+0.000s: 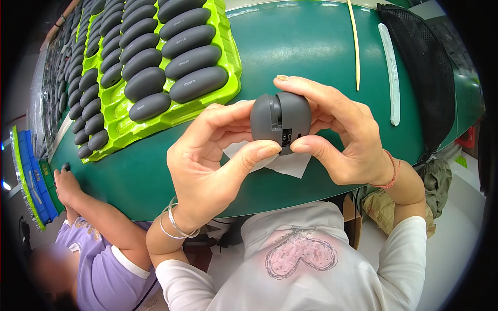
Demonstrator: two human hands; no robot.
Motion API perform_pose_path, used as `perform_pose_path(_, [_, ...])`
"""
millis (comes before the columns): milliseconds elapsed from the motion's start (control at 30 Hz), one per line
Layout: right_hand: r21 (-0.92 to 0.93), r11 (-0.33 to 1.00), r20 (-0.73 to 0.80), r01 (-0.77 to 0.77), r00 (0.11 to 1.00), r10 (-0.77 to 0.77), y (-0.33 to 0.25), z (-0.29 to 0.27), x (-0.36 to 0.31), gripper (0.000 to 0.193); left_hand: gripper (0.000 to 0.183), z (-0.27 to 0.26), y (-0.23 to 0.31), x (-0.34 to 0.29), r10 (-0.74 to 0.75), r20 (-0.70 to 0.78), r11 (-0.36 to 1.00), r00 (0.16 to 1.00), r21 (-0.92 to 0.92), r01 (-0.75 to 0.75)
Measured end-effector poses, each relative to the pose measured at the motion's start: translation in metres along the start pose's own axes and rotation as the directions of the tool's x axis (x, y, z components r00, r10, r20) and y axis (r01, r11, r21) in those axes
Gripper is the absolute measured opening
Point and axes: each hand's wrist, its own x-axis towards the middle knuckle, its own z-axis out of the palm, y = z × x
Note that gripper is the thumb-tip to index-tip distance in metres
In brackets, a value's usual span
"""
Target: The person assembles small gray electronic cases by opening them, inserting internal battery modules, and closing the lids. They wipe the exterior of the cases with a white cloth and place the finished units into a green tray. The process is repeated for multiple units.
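Above the green tabletop I hold a dark grey rounded plastic casing (294,116) between both hands. A gap runs down between its two shell parts, and small dark openings like ports show near its lower end. My left hand (210,150) grips the left shell part, thumb near the lower edge and fingers behind. On the right part, my right hand (345,132) has its thumb low and its index finger over the top. Beneath the casing lies a white sheet of paper or tissue (290,165), partly hidden by my hands.
At the left, a lime-green tray (233,78) holds rows of similar dark grey casings. A thin pale stick (356,46), a whitish flat strip (392,78) and a black mesh bag (423,78) lie at the right. A co-worker in purple (104,259) sits at lower left.
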Motion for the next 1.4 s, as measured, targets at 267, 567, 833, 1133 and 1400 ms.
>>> perform_pose_path(267, [-0.023, 1.0, -0.022, 0.012, 1.0, -0.012, -0.0008, 0.0022, -0.0023, 0.055, 0.043, -0.0018, -0.0002, 0.0001, -0.025, 0.009, 1.0, 1.0, -0.01, 0.025])
perform_pose_path(567, [-0.02, 0.999, -0.03, 0.043, 0.999, -0.044, 0.0007, 0.0034, -0.0008, 0.054, 0.042, -0.0025, -0.0001, 0.0009, -0.003, 0.011, 1.0, 1.0, -0.014, 0.004])
perform_pose_path(833, [0.012, 1.0, -0.024, 0.003, 1.0, -0.003, 0.0003, 0.002, 0.0007, 0.054, 0.043, 0.0003, 0.0023, -0.0004, -0.057, -0.017, 0.998, 0.998, -0.024, 0.056])
perform_pose_path(1133, [-0.132, 0.991, -0.025, 0.028, 0.999, -0.032, -0.0025, 0.0038, -0.0007, 0.056, 0.042, -0.002, 0.0026, -0.0006, -0.034, -0.007, 0.999, 0.999, -0.003, 0.034])
perform_pose_path(1400, [-0.096, 0.995, 0.006, 0.005, 1.0, -0.004, 0.001, 0.0022, 0.0005, 0.058, 0.039, -0.0021, -0.0007, 0.0007, -0.068, -0.002, 0.998, 0.998, -0.003, 0.068])
